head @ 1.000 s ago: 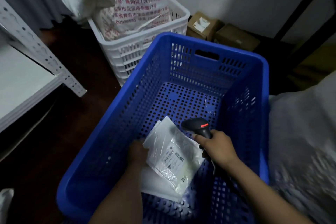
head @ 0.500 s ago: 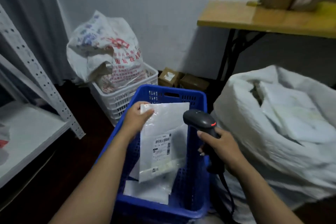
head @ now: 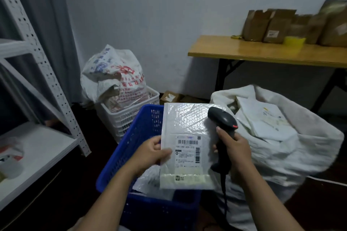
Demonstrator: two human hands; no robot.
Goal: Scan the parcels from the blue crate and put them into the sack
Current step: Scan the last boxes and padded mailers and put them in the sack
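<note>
Pale wall at the back, and on the right a wooden surface point(head: 262, 52) loaded with cardboard boxes point(head: 272, 26). Down front, the blue crate point(head: 135, 137) sits on the dark floor. The white sack point(head: 300, 148) is just beside it on the right, mouth open, flat packets showing inside. Now the left hand point(head: 150, 153) pinches the left edge of a white bubble parcel point(head: 185, 118), holding it upright over the crate with the label facing us. The right hand point(head: 235, 148) is wrapped round the grip of a black scanner point(head: 221, 118), whose head overlaps the parcel's upper right corner. Behind the crate, a white basket point(head: 129, 116) holds a printed bag point(head: 116, 77).
</note>
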